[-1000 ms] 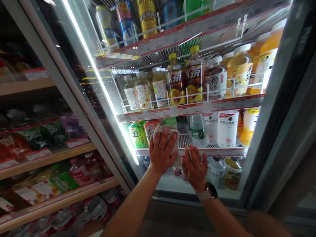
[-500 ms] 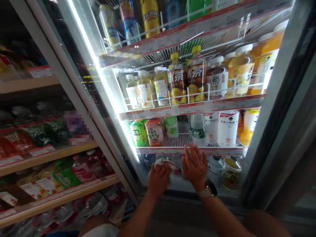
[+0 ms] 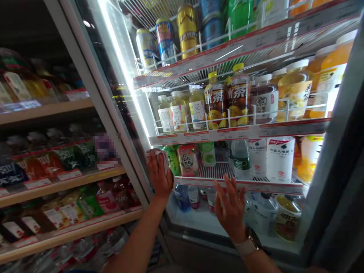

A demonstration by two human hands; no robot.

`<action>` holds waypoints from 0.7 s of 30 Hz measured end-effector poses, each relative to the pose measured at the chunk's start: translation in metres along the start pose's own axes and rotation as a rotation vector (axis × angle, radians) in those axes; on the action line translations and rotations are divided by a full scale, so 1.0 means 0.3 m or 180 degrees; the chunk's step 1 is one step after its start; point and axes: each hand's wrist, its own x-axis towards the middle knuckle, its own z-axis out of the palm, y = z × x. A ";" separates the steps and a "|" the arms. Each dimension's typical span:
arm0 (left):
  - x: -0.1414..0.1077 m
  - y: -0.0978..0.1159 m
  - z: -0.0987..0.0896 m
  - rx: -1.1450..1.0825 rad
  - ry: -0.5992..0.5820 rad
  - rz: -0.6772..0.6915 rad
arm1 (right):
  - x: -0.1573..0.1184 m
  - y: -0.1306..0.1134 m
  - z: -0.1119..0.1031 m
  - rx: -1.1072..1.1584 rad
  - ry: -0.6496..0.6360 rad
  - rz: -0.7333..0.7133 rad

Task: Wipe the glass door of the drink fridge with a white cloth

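My left hand (image 3: 159, 175) presses a pale cloth (image 3: 163, 154) against the cooler's left inner edge, beside the bright light strip. Its fingers lie over the cloth. My right hand (image 3: 231, 206), with a watch (image 3: 250, 242) on the wrist, has its fingers spread just below the front rail (image 3: 256, 185) of a wire shelf and holds nothing. On that shelf stand a red-labelled bottle (image 3: 188, 160), a clear bottle with a green label (image 3: 240, 158) and a white bottle (image 3: 280, 159).
Upper cooler shelves hold iced tea bottles (image 3: 215, 101) and cans (image 3: 187, 31). More bottles stand at the cooler bottom, including a wide jar (image 3: 287, 218). At the left is a wooden shelf unit (image 3: 85, 182) with many drinks. A dark door frame (image 3: 332, 159) edges the right.
My left hand has moved up and left with the cloth, from under the shelf rail to the cooler's left edge. My right hand's fingers have spread. The view has shifted.
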 end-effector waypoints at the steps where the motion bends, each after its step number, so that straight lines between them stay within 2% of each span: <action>1: -0.029 -0.011 -0.002 -0.0017 -0.0018 0.0018 | -0.004 -0.015 0.003 0.0051 -0.0081 -0.0050; 5: -0.202 -0.042 -0.009 0.0066 -0.0126 0.0054 | 0.013 -0.079 0.023 0.0142 -0.0340 -0.0343; 9: -0.330 -0.054 -0.012 0.0167 -0.0263 -0.0048 | 0.103 -0.152 0.076 0.0085 -0.0522 -0.0720; 13: -0.400 -0.040 -0.029 0.0206 -0.0381 -0.0178 | 0.169 -0.194 0.146 -0.0293 -0.0580 -0.1068; 18: -0.486 -0.012 -0.076 0.0447 -0.0807 -0.0274 | 0.155 -0.190 0.175 -0.0555 -0.0489 -0.1244; 21: -0.455 -0.005 -0.087 0.0419 -0.0834 -0.0304 | 0.145 -0.187 0.172 -0.0542 -0.0460 -0.1259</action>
